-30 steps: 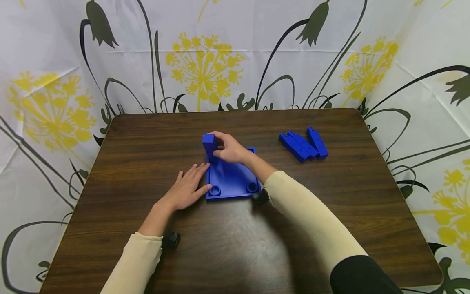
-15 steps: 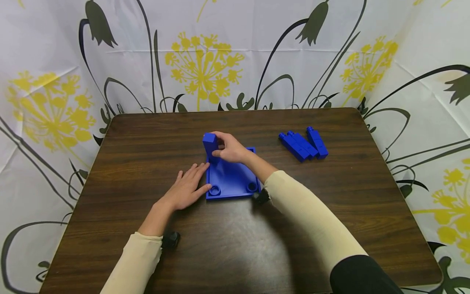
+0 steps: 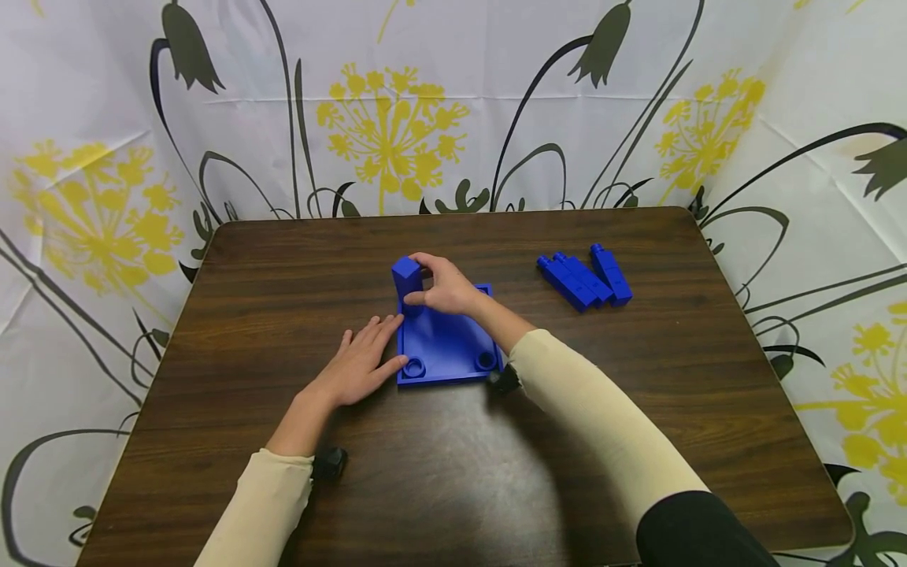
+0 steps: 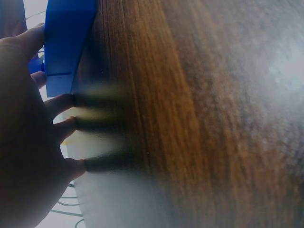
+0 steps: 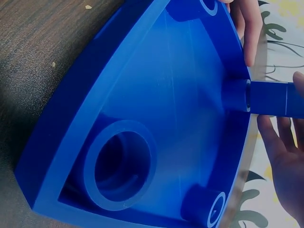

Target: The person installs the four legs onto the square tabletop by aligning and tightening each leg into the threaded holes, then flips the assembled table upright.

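A blue square panel (image 3: 449,339) with a raised rim lies on the table, round sockets in its corners. On the back-left socket stands a blue square leg (image 3: 406,274), upright, and my right hand (image 3: 448,290) grips it between thumb and fingers. In the right wrist view, the leg (image 5: 268,99) lines up with its socket; how deep it sits I cannot tell. My left hand (image 3: 357,362) lies spread on the table, fingertips and thumb touching the panel's left side. Seen from the left wrist, straight fingers of that hand (image 4: 28,133) meet the panel edge (image 4: 69,42).
Three loose blue legs lie at the back right of the wooden table (image 3: 212,339): two side by side (image 3: 577,281) and one slightly apart (image 3: 611,276). A flower-patterned cloth (image 3: 439,118) hangs behind the table and along its sides.
The upright leg has turned a little about its own axis, so a corner now faces forward. My right thumb has shifted left across it. The left hand and panel stay put.
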`<state>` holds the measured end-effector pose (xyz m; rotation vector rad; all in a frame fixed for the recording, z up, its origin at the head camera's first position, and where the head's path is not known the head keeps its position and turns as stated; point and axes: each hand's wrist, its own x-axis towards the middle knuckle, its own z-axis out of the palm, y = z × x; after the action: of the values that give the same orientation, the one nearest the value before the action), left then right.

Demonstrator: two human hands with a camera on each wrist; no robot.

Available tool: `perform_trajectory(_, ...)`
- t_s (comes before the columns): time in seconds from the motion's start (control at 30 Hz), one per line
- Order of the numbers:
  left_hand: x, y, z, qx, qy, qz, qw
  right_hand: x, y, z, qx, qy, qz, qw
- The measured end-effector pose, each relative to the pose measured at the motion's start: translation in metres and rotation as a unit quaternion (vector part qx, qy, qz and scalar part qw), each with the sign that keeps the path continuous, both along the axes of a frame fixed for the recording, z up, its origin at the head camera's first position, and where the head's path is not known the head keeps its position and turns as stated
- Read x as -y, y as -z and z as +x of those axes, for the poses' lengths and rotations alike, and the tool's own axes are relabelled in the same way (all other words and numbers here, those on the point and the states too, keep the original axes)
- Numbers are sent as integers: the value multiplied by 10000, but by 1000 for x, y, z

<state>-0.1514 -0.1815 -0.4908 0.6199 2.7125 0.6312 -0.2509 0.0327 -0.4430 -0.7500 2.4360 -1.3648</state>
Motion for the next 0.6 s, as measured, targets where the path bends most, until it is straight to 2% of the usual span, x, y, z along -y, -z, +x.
perform_trajectory(0.23, 1, 1, 0, -48, 41, 8, 10000, 3, 0, 2, -169, 409, 319, 9985)
perform_trajectory(0.6, 1, 3, 0, -81, 42, 14, 10000, 5, 0, 6, -441, 728, 522, 9950)
